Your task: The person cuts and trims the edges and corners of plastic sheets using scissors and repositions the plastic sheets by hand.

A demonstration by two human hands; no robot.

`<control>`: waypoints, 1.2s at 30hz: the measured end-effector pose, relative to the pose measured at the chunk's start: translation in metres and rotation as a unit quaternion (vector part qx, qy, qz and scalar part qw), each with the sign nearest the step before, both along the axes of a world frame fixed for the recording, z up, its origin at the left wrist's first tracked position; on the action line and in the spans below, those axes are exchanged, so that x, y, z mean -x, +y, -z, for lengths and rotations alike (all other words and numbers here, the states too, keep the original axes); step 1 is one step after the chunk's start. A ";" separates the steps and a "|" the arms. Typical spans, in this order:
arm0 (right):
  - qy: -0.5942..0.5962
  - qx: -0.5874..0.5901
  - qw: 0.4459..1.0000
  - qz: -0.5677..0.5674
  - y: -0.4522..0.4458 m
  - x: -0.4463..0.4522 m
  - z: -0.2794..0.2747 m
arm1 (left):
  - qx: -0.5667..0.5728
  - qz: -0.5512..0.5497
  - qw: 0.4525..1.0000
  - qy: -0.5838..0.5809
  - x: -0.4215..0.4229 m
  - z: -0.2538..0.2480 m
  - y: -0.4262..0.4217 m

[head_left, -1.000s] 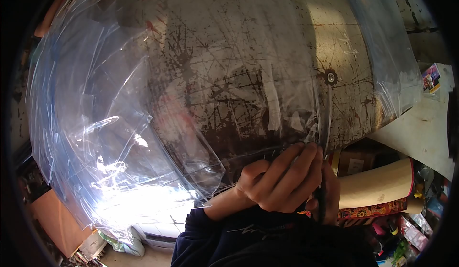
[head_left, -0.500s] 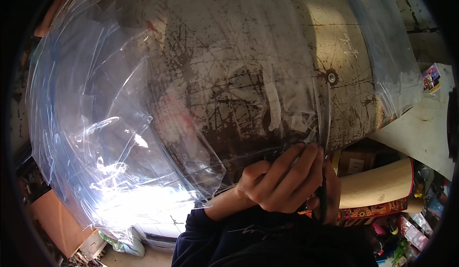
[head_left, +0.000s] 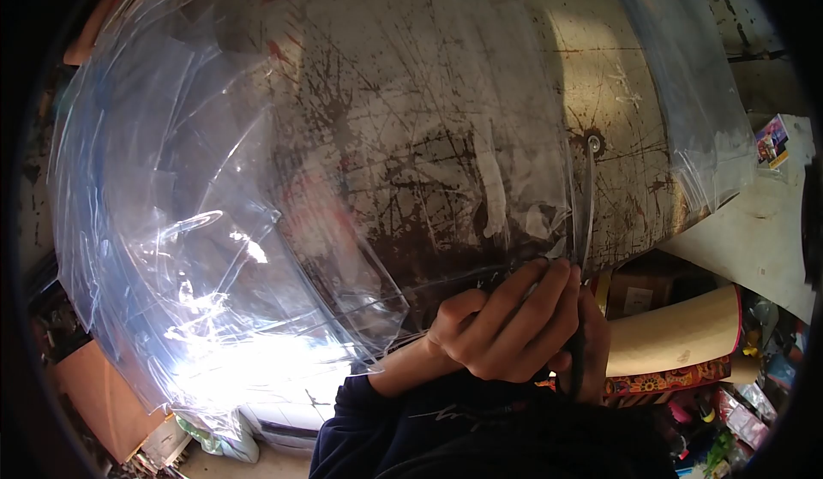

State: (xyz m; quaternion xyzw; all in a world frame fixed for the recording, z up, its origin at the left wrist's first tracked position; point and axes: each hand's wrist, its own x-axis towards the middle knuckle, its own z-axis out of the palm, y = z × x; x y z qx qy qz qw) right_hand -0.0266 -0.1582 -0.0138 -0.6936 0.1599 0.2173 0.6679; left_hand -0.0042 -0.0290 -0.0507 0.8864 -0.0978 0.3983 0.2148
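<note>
My left hand (head_left: 514, 325) is closed, its fingertips pinching the near edge of a clear plastic sheet (head_left: 369, 170). Just to its right, my right hand (head_left: 593, 346) is closed round the dark handle of scissors (head_left: 589, 213), partly hidden behind the left fingers. A long, narrow metal blade points away from me along the right edge of the sheet. Beneath the plastic lies a scratched, worn metal table (head_left: 621, 85) with a round bolt head (head_left: 593, 143). Small crumpled folds of plastic show at my left fingertips.
More clear plastic (head_left: 703, 93) lies at the table's right side. Bright, crinkled layers hang over the left near edge. A beige roll (head_left: 677, 333), a brown board (head_left: 111, 393) and a pale panel (head_left: 754, 230) stand around the table.
The plastic on the left and its small folds by my left fingertips have shifted slightly. Both hands and the scissors stay almost where they were.
</note>
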 end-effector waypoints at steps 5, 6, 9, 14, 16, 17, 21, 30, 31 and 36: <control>-0.020 0.022 0.999 -0.014 0.001 -0.009 -0.007 | -0.017 0.001 1.000 -0.007 -0.002 0.000 0.002; -0.029 0.028 0.998 -0.038 -0.001 -0.010 -0.006 | -0.019 0.002 1.000 -0.007 -0.002 -0.001 0.002; -0.046 0.041 0.996 -0.068 -0.004 -0.009 -0.004 | 0.000 -0.004 1.000 -0.002 -0.001 -0.001 0.000; -0.078 0.095 0.990 -0.067 -0.008 0.002 0.006 | 0.010 -0.007 1.000 -0.014 -0.001 0.002 -0.002; -0.064 0.080 0.993 -0.055 -0.002 -0.004 -0.003 | 0.006 -0.006 1.000 -0.018 -0.001 0.001 -0.001; -0.061 0.075 0.994 -0.051 0.002 -0.007 -0.006 | 0.001 -0.003 1.000 -0.013 -0.001 0.001 0.000; -0.046 0.045 0.998 -0.020 -0.001 -0.010 -0.005 | -0.018 0.001 1.000 -0.003 -0.001 -0.001 0.002; -0.019 0.046 0.998 -0.042 -0.006 -0.011 -0.008 | -0.010 -0.001 1.000 0.004 0.000 -0.004 0.001; -0.017 0.046 0.998 -0.044 -0.007 -0.011 -0.008 | -0.010 -0.001 1.000 0.003 0.000 -0.003 0.001; -0.010 0.052 0.998 -0.044 -0.007 -0.011 -0.009 | -0.014 0.000 1.000 -0.007 -0.001 -0.002 0.001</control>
